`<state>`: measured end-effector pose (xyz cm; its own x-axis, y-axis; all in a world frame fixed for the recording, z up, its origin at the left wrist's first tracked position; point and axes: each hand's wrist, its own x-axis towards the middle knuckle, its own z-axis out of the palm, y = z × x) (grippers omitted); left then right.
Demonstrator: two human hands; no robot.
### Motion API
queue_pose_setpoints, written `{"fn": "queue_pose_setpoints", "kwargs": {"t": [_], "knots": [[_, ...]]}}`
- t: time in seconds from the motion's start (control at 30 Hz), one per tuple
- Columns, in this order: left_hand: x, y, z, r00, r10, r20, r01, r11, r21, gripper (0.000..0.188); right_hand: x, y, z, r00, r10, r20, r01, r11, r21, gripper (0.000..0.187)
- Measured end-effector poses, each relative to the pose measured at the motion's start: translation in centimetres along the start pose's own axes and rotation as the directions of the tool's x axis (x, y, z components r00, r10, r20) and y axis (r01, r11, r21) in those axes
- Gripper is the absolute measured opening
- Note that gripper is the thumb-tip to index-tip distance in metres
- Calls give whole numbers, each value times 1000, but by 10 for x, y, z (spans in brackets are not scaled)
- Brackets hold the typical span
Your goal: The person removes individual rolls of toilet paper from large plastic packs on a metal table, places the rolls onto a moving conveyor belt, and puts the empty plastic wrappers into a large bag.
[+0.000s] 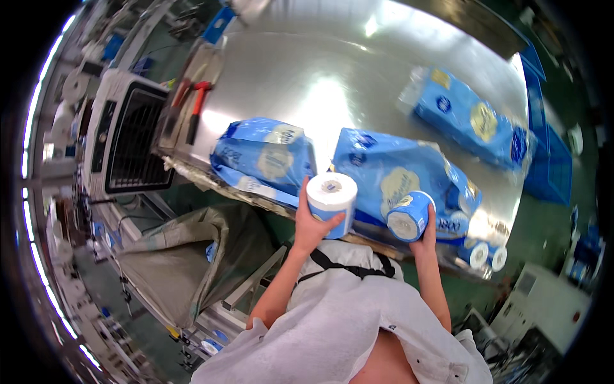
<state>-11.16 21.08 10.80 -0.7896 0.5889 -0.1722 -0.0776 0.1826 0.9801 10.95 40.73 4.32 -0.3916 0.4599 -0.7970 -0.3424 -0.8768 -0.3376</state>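
While we stand at the near edge of the steel table (358, 77), our left hand (311, 225) is wrapped around a paper roll (332, 195) and our right hand (427, 232) clasps a second roll (409, 216). Both rolls look light, soft and easily crushed, so we judge a gentle grip around the sides best.

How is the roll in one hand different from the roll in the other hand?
The left hand holds a roll that stands upright, its round end facing up; the right hand holds a roll tipped over, its end facing the camera. The left roll looks mostly white, while the right roll shows a blue printed wrapper. Both are wrapped paper rolls held over the steel table's edge.
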Motion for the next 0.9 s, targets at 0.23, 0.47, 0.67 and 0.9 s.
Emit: {"fn": "queue_pose_setpoints", "kwargs": {"t": [0.23, 0.47, 0.67, 0.9], "knots": [[24, 2, -77, 971, -158, -180, 121, 972, -202, 97, 68, 41, 307, 831, -11, 556, -4, 1000, 26, 59], [51, -16, -145, 899, -415, 138, 324, 420, -848, 61, -15, 87, 487, 349, -7, 937, 654, 718, -238, 56], [182, -38, -206, 922, -305, 240, 324, 266, -908, 74, 25, 115, 312, 704, 53, 708, 627, 423, -654, 38], [406, 102, -344, 890, 118, -440, -428, 547, -719, 61, -4, 85, 98, 964, -181, 193, 265, 622, -736, 32]]}}
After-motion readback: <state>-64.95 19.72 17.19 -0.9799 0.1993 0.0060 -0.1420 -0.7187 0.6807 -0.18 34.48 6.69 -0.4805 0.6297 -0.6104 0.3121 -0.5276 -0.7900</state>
